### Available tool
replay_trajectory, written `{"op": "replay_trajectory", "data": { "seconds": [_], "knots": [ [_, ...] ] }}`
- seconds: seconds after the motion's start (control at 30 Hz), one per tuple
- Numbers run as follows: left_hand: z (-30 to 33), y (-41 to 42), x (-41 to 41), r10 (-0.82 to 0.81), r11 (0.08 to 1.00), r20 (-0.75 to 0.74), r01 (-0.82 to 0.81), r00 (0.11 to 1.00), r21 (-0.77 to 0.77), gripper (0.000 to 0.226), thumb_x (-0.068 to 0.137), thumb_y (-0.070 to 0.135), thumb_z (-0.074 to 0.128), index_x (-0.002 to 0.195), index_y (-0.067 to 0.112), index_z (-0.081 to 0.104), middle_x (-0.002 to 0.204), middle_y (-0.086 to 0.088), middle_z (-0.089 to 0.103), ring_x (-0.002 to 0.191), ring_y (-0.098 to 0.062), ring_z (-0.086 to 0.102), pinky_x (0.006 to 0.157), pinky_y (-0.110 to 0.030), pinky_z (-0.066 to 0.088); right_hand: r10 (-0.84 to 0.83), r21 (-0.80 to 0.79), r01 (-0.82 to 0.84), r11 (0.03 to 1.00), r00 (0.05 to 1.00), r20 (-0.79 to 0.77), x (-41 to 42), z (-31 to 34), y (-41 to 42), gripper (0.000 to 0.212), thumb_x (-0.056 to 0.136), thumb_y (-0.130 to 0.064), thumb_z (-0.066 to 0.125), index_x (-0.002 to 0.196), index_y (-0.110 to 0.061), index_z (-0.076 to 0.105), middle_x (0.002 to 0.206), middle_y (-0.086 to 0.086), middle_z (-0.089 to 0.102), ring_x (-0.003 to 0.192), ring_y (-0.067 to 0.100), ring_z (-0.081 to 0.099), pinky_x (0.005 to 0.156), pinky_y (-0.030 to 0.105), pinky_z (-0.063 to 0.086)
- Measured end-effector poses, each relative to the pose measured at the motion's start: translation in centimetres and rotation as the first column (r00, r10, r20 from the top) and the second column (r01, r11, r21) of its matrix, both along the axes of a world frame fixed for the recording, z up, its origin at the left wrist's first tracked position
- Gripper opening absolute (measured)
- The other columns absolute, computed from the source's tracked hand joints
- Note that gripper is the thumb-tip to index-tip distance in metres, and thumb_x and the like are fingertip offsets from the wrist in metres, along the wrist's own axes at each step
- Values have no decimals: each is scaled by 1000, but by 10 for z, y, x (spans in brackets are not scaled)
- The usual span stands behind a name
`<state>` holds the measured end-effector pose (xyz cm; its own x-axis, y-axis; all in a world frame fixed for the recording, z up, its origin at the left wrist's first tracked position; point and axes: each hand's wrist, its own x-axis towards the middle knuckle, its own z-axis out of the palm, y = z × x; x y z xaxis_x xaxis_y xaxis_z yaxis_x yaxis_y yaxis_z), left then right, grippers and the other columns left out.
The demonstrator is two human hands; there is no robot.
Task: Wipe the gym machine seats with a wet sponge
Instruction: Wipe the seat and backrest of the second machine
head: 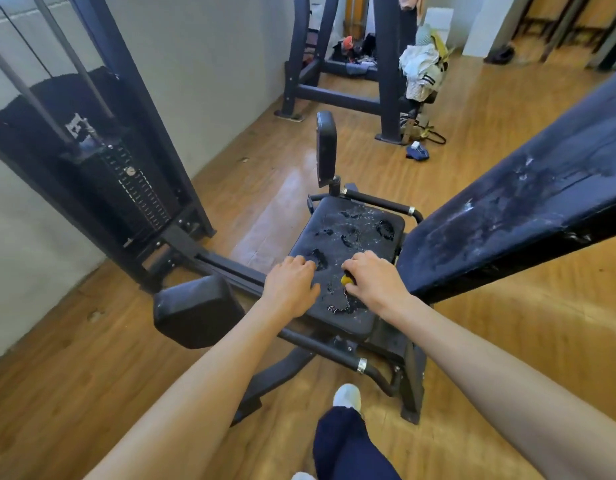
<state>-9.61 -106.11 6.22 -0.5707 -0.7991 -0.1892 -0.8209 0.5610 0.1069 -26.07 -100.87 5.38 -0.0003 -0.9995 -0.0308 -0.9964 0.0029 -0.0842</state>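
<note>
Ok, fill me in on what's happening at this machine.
A person is wiping the black seat of a gym machine. The right hand grips a yellow sponge pressed against the near part of the cushion, while the left hand rests on the seat's left edge. The worn, cracked pad shows wet patches and droplets. The backrest to the right looks streaked too. The small upright pad beyond isn't being touched.

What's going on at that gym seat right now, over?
Right hand grips yellow sponge on worn seat. Left hand rests on seat edge. Nothing blocking.
</note>
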Motion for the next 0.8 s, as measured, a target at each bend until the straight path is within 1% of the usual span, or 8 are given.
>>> {"op": "replay_trajectory", "data": {
  "seconds": [0.07,0.2,0.27,0.33,0.43,0.67,0.8],
  "knots": [
    [-2,-10,-7,-14,1000,6,14,1000,16,41,102,33,45,138,13,51,134,-7,54,126,-27,47,94,-39,45,-9,16,9,1000,1000,1,-6,-5,-10,12,90,-21,59,99,-14,61,100,4,58,102,26,51,74,36,42],
    [-8,-40,-22,-27,999,17,27,999,20,40,102,34,44,135,13,52,131,-7,55,122,-28,48,95,-39,46,-16,38,16,999,1000,10,-18,-10,-40,18,91,-22,58,107,-14,61,105,5,59,105,25,51,78,36,43],
    [-10,-56,-32,-32,999,24,31,999,17,41,102,35,45,136,13,52,131,-7,55,123,-28,49,96,-39,44,-21,35,20,999,1000,22,-27,-13,-57,16,91,-22,58,105,-13,62,103,5,59,105,25,51,76,36,42],
    [-13,-73,-43,-37,999,24,36,999,18,42,101,35,45,136,13,53,132,-7,56,123,-28,49,96,-38,43,-30,32,29,999,999,40,-38,-16,-75,12,91,-22,58,99,-12,61,99,5,58,103,25,50,71,34,37],
    [-16,-98,-62,-34,998,34,33,999,44,41,102,35,45,135,14,54,130,-6,56,122,-27,49,94,-37,43,-39,51,37,998,998,49,-56,-20,-103,12,92,-23,58,98,-12,60,100,4,58,103,25,50,68,32,32],
    [-19,-158,-115,-45,997,79,40,996,66,41,103,35,45,137,13,52,133,-7,54,123,-28,48,95,-38,43,-58,76,53,996,997,54,-102,-29,-161,15,92,-23,59,102,-13,62,101,5,59,105,25,51,72,33,36],
    [-24,-180,-145,-59,995,86,53,994,80,42,103,35,45,139,13,51,135,-7,53,126,-28,47,97,-37,42,-98,104,92,990,994,55,-129,-33,-183,16,93,-22,58,106,-13,62,104,5,60,109,26,51,73,34,38]
  ]
}}
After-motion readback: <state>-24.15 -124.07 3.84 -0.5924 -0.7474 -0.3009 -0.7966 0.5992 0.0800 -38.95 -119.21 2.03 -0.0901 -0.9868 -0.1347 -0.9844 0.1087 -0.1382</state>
